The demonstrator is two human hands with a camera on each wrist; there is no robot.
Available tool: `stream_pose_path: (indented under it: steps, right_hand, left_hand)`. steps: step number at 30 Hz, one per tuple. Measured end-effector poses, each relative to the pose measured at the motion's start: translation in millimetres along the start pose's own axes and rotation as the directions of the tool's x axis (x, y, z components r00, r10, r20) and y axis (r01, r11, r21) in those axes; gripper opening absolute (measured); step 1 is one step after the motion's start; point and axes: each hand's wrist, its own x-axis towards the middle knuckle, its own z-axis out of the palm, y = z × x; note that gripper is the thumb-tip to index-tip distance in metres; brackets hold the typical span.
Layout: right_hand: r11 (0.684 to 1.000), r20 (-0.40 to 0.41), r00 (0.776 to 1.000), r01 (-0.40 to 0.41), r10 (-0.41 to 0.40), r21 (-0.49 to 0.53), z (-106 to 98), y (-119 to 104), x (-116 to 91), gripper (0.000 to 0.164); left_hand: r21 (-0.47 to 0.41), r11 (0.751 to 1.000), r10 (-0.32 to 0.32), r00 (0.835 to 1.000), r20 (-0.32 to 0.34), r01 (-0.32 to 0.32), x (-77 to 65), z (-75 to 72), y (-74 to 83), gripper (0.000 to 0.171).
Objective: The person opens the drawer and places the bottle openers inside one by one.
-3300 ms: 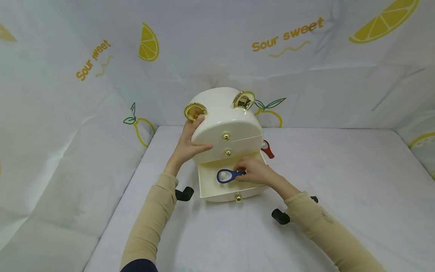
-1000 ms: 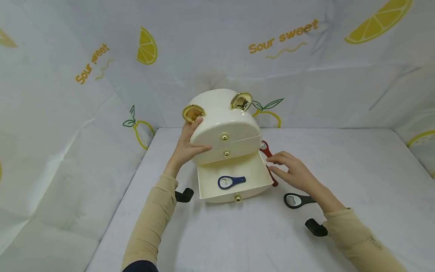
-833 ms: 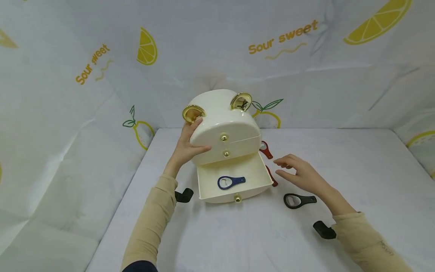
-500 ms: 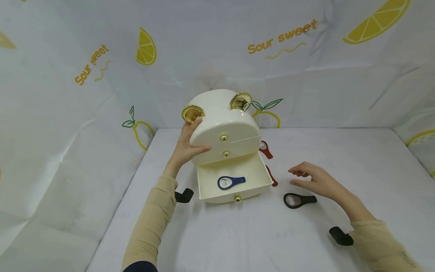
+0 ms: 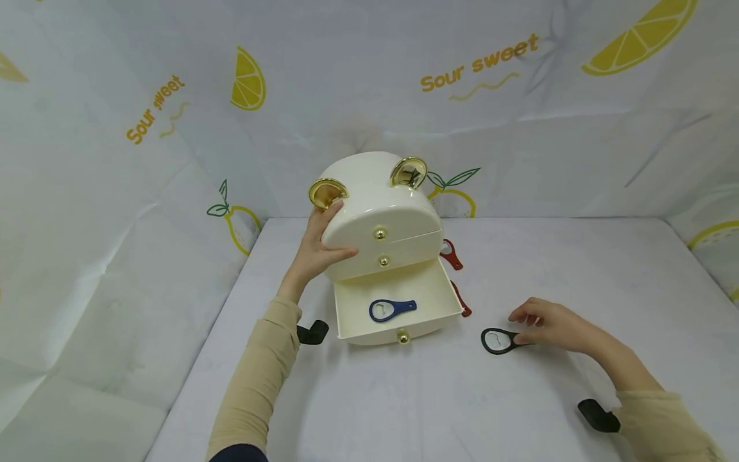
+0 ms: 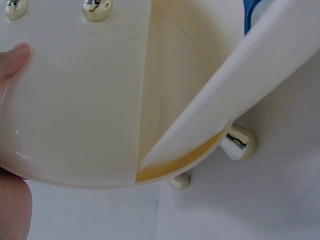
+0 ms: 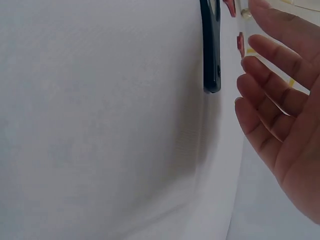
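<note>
My left hand [image 5: 317,244] grips the left side of a white storage box [image 5: 398,221] with gold ears, thumb across its front. The thumb also shows in the left wrist view against the box front. The bottom drawer [image 5: 369,330] is pulled out, with a blue bottle opener [image 5: 394,309] lying in it. Over at the right, my right hand [image 5: 557,326] hovers over the handle of a black bottle opener [image 5: 498,341]. In the right wrist view its fingers are loosely bent and apart from the black opener's handle [image 7: 212,65].
Two red bottle openers, an upper one [image 5: 453,255] and a lower one [image 5: 462,300], lie right of the box, the lower partly hidden by the drawer. The patterned backdrop [image 5: 346,115] rises close behind the box.
My right hand let go of the blue bottle opener in the drawer, moved out to the right, and came down over the black bottle opener. The left hand stayed on the box.
</note>
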Motion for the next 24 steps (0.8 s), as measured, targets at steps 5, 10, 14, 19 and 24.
stream_pose_path:
  steps: [5,10,14,19,24]
  right_hand:
    - [1.0,0.054,0.999,0.006,-0.006,-0.005,8,7,-1,0.033]
    - [0.995,0.058,0.996,0.072,-0.068,-0.071,12,11,1,0.024]
    - [0.99,0.055,0.993,0.105,-0.1,-0.096,12,12,1,0.018]
    - [0.984,0.049,0.989,0.142,-0.137,-0.109,13,14,0,0.017]
    - [0.981,0.046,0.988,0.154,-0.149,-0.12,15,14,-3,0.016]
  left_hand:
    - [-0.006,1.0,-0.002,1.0,0.0,0.002,-0.1,0.0,-0.4,0.088]
    - [-0.009,1.0,0.001,1.0,-0.003,-0.001,-0.6,0.2,-0.9,0.088]
    - [-0.006,1.0,0.01,1.0,-0.007,-0.01,-1.0,0.6,-0.8,0.088]
    - [-0.003,1.0,0.007,1.0,-0.011,-0.007,-1.0,0.9,-0.3,0.088]
    - [0.004,1.0,0.001,1.0,-0.014,-0.001,-1.3,1.0,-0.1,0.089]
